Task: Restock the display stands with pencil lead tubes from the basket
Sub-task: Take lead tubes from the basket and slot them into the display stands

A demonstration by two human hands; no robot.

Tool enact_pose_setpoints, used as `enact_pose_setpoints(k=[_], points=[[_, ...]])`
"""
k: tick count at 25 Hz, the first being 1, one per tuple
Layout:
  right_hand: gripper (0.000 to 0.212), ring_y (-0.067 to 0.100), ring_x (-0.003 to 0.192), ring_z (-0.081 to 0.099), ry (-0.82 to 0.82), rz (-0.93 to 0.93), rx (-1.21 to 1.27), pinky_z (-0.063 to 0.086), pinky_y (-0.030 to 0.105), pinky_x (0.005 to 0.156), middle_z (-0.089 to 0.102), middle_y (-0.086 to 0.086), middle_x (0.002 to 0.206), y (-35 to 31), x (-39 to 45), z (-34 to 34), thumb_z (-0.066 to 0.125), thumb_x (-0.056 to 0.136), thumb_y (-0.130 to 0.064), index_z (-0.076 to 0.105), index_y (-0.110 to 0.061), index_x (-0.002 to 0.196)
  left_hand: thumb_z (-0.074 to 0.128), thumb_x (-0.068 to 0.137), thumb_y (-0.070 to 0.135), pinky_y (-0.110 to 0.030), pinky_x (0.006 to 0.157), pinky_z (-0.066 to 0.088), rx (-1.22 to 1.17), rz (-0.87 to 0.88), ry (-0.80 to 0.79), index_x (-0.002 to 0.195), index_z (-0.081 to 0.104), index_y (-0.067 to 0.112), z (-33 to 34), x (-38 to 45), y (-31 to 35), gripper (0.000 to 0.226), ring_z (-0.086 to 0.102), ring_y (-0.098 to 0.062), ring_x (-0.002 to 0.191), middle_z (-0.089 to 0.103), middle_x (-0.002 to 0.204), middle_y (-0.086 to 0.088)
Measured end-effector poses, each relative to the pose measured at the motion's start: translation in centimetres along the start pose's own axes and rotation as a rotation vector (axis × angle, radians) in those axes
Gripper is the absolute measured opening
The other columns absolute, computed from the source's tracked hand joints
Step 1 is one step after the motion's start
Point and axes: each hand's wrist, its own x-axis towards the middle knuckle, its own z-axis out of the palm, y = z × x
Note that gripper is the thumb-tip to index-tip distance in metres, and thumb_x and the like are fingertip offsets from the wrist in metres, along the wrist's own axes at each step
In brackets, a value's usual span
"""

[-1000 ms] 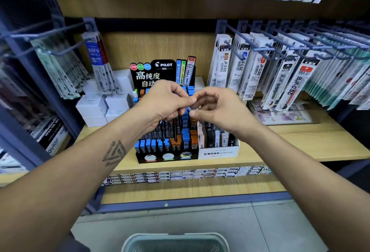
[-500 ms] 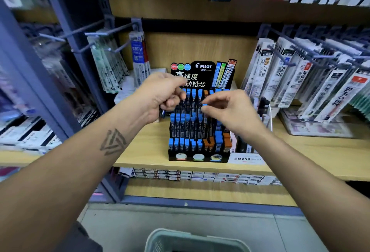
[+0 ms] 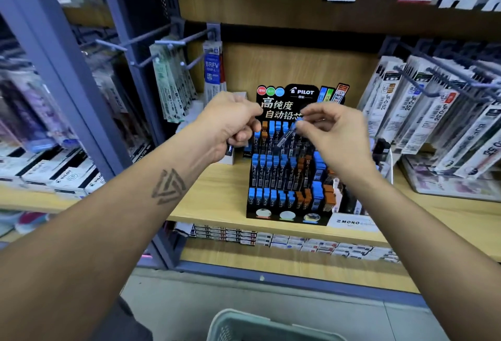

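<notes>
A black Pilot display stand sits on the wooden shelf, its tiers filled with blue-capped and orange-capped pencil lead tubes. My right hand pinches one blue-capped lead tube tilted above the stand's top tier. My left hand is curled just left of the stand and holds several more tubes, whose dark ends stick out below the fist. A white Mono stand adjoins the Pilot stand on the right. The pale green basket shows at the bottom edge.
Metal hooks with hanging refill packs jut out on the left and refill packs on the right. A blue-grey shelf upright stands at the left. Small boxes line the shelf below the wooden shelf.
The view shifted right and closer. My right hand rose from the middle tiers to the top tier with a blue-capped tube. My left hand stayed curled beside the stand.
</notes>
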Motion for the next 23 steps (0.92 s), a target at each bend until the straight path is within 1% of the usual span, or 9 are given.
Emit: enact_pose_setpoints(k=[2,4,5,7,9,13,15,20,23], points=[[0.017,0.009,0.079,0.073,0.043,0.005,-0.025,0.059,0.026,0.076,0.074,-0.010,0.080,0.1,0.5,0.1,0.078,0.087,-0.015,0.072,-0.031,0.086,0.055,0.097,0.003,-0.014,0.034,0.017,0.018,-0.026,0.020,0.081,0.049,0.007,-0.2,0.1,-0.2,0.017,0.030,-0.010,0.032,0.055,0.059,-0.011],[0.013,0.003,0.078,0.070,0.026,-0.008,-0.102,0.057,0.020,0.075,0.072,-0.014,0.080,0.4,0.5,0.8,0.077,0.088,-0.015,0.074,-0.028,0.085,0.055,0.096,0.002,-0.014,0.034,0.017,0.026,-0.046,0.037,0.084,0.050,0.006,-0.2,0.2,-0.3,0.014,0.030,-0.009,0.032,0.056,0.058,-0.010],[0.010,0.001,0.078,0.069,0.006,-0.024,-0.147,0.057,0.019,0.076,0.072,-0.015,0.081,0.6,0.5,1.2,0.076,0.088,-0.016,0.075,-0.025,0.087,0.055,0.096,0.002,-0.014,0.034,0.017,0.024,-0.048,0.039,0.083,0.050,0.006,-0.2,0.3,-0.3,0.014,0.030,-0.009,0.032,0.056,0.058,-0.010],[0.005,0.000,0.077,0.067,-0.037,-0.064,-0.241,0.057,0.022,0.077,0.070,-0.013,0.080,0.8,0.6,1.8,0.075,0.089,-0.016,0.077,-0.020,0.091,0.055,0.096,0.001,-0.014,0.034,0.016,0.016,-0.045,0.037,0.082,0.051,0.005,-0.1,0.4,-0.2,0.015,0.030,-0.009,0.032,0.056,0.057,-0.010],[0.005,0.002,0.078,0.066,-0.046,-0.067,-0.291,0.057,0.024,0.079,0.070,-0.011,0.080,0.9,1.0,1.6,0.075,0.089,-0.016,0.077,-0.019,0.093,0.055,0.096,0.001,-0.014,0.033,0.016,0.016,-0.047,0.031,0.081,0.050,0.006,0.0,0.4,-0.2,0.016,0.030,-0.009,0.032,0.056,0.057,-0.010],[0.009,0.005,0.079,0.068,0.008,0.025,-0.217,0.056,0.023,0.074,0.071,-0.012,0.081,0.9,2.4,-0.5,0.075,0.089,-0.014,0.076,-0.023,0.088,0.055,0.096,0.001,-0.015,0.034,0.017,0.027,-0.062,0.018,0.085,0.052,0.005,0.2,0.5,-0.2,0.012,0.030,-0.010,0.032,0.057,0.052,-0.007],[0.009,0.005,0.080,0.069,0.022,0.044,-0.213,0.056,0.022,0.074,0.071,-0.012,0.082,1.0,2.7,-1.1,0.075,0.089,-0.012,0.076,-0.021,0.089,0.054,0.097,0.001,-0.015,0.034,0.016,0.027,-0.062,0.014,0.086,0.053,0.004,0.3,0.7,-0.1,0.011,0.031,-0.009,0.032,0.057,0.052,-0.007],[0.006,0.005,0.080,0.068,0.013,-0.025,-0.268,0.054,0.018,0.075,0.071,-0.009,0.083,1.6,2.6,-0.4,0.073,0.091,-0.014,0.076,-0.019,0.093,0.055,0.095,0.000,-0.016,0.036,0.016,0.041,-0.058,0.007,0.078,0.052,0.007,1.3,1.0,-0.2,0.018,0.031,-0.010,0.032,0.057,0.054,-0.008],[0.008,0.010,0.081,0.068,-0.033,-0.067,-0.343,0.057,0.026,0.080,0.072,-0.005,0.088,2.1,2.5,0.3,0.072,0.092,-0.015,0.077,-0.017,0.098,0.054,0.095,-0.001,-0.016,0.037,0.015,0.045,-0.064,-0.001,0.077,0.051,0.007,1.4,1.0,-0.4,0.019,0.031,-0.010,0.032,0.057,0.054,-0.009]])
